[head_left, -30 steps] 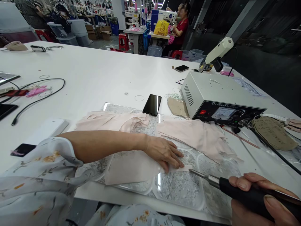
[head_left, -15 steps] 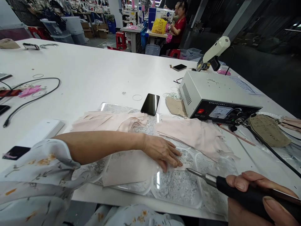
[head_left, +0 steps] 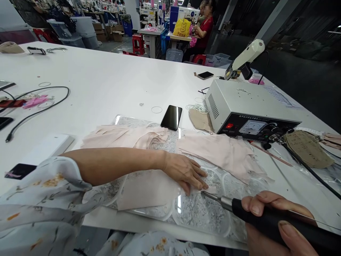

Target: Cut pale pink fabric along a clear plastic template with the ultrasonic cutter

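My left hand (head_left: 185, 170) lies flat on a pale pink fabric piece (head_left: 147, 192), fingers stretched out and pressing near its narrow right end. In my right hand (head_left: 277, 224) is a tool with a thick black handle (head_left: 262, 215) and a pointed metal tip (head_left: 211, 196). That tip is at the fabric's lower edge, just beside my left fingertips; whether it touches the cloth I cannot tell. Beneath the fabric is a grey speckled mat (head_left: 199, 217) with a glossy clear surface. Two stacks of similar cloth, a left stack (head_left: 122, 137) and a right stack (head_left: 215, 149), lie beyond my hands.
A grey control box (head_left: 250, 106) with a dial and red switch stands at the right, a black cable (head_left: 306, 167) running from it. A phone (head_left: 172, 117) lies behind the stacks. Another cable (head_left: 39, 103) curls at the left. A person in red (head_left: 205, 28) sits at a sewing machine.
My right hand has moved left with the tool, bringing its tip from the strip's right end to beside my left fingertips. My left hand stays on the fabric.
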### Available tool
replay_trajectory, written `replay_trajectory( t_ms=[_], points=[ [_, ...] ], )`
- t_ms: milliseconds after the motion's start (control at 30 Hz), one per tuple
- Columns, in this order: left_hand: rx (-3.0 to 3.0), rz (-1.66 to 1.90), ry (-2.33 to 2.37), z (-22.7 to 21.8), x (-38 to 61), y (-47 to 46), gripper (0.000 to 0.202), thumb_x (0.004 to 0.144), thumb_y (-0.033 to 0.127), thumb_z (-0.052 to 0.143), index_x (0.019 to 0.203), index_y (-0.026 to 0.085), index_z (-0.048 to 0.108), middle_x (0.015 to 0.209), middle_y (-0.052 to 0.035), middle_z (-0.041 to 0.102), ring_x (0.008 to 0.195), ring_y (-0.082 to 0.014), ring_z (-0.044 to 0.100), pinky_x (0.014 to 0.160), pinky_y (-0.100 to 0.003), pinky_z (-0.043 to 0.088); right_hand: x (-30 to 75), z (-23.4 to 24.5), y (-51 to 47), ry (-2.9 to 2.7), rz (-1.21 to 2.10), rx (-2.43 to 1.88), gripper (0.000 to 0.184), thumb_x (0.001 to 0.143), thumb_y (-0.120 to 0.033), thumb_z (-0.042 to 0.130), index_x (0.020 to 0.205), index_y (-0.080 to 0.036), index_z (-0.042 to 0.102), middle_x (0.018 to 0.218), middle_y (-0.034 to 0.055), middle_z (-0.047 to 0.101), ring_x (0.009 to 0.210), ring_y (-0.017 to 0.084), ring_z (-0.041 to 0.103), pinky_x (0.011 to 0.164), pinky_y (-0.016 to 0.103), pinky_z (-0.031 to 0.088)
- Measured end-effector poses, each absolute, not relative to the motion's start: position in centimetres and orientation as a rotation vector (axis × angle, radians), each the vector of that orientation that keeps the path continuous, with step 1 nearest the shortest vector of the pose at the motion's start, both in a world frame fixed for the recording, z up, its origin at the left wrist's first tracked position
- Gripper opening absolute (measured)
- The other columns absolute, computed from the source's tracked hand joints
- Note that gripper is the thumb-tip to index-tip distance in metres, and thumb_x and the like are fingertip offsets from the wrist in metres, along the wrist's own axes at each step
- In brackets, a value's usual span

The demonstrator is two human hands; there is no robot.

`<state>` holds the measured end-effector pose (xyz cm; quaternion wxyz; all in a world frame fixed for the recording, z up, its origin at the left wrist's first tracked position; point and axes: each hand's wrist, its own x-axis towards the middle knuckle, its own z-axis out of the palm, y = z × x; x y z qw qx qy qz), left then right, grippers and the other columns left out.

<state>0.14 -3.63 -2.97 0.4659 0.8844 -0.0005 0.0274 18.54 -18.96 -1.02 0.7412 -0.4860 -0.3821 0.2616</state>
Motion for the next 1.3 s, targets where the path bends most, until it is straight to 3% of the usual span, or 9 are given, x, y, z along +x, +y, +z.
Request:
replay_trajectory(
  t_ms=[167, 433, 700, 1000, 1200, 1300],
  points=[
    [2.195, 0.073, -0.094, -3.2, 0.1, -3.6, 0.009, 0.081, 0.023, 0.075, 0.078, 0.023, 0.068, 0.123, 0.0012, 0.068, 0.135, -0.0207, 0.047, 0.118, -0.028, 0.027, 19.0, -1.4, -19.2, -0.876, 0.594, -1.07, 0.009, 0.069, -0.025, 0.057, 0.076, -0.02, 0.057, 0.078, 0.0006, 0.059, 0.054, 0.013, 0.051, 0.053, 0.034, 0.049],
    [2.149, 0.115, -0.05, -3.5, 0.1, -3.6, 0.014, 0.078, 0.034, 0.079, 0.074, 0.026, 0.068, 0.117, 0.0066, 0.069, 0.132, -0.0189, 0.051, 0.115, -0.021, 0.028, 19.0, -1.2, -19.0, -0.892, 0.614, -1.034, 0.008, 0.069, -0.024, 0.056, 0.076, -0.02, 0.057, 0.075, -0.0006, 0.058, 0.052, 0.012, 0.05, 0.05, 0.033, 0.049],
    [2.212, 0.098, -0.109, -3.5, 0.1, -3.5, 0.008, 0.079, 0.023, 0.076, 0.079, 0.025, 0.069, 0.119, 0.0043, 0.069, 0.134, -0.0192, 0.049, 0.117, -0.023, 0.027, 18.4, -0.9, -18.7, -0.961, 0.618, -1.01, 0.008, 0.072, -0.024, 0.059, 0.077, -0.019, 0.057, 0.072, 0.0001, 0.057, 0.054, 0.012, 0.05, 0.049, 0.031, 0.049],
    [2.237, 0.054, -0.098, -3.1, 0.2, -3.5, 0.015, 0.075, 0.017, 0.079, 0.077, 0.026, 0.067, 0.119, 0.006, 0.069, 0.134, -0.0194, 0.048, 0.116, -0.023, 0.027, 18.7, -1.1, -18.8, -0.991, 0.64, -1.017, 0.009, 0.073, -0.026, 0.062, 0.076, -0.019, 0.056, 0.073, 0.0006, 0.058, 0.055, 0.013, 0.052, 0.05, 0.033, 0.052],
    [2.211, 0.082, 0.01, -3.2, 0.3, -3.6, 0.017, 0.072, 0.027, 0.083, 0.073, 0.028, 0.066, 0.117, 0.0102, 0.069, 0.129, -0.0175, 0.054, 0.111, -0.019, 0.032, 18.0, -0.9, -18.8, -0.962, 0.689, -0.967, 0.007, 0.073, -0.025, 0.06, 0.077, -0.018, 0.059, 0.074, 0.001, 0.059, 0.05, 0.011, 0.05, 0.046, 0.032, 0.05],
    [2.238, 0.078, -0.083, -3.4, 0.3, -3.5, 0.014, 0.076, 0.023, 0.08, 0.075, 0.027, 0.066, 0.118, 0.008, 0.069, 0.131, -0.0185, 0.052, 0.114, -0.021, 0.029, 17.9, -1.1, -18.7, -0.983, 0.689, -0.974, 0.007, 0.073, -0.024, 0.061, 0.077, -0.018, 0.059, 0.073, 0.0009, 0.059, 0.052, 0.012, 0.051, 0.047, 0.032, 0.051]
  ],
)
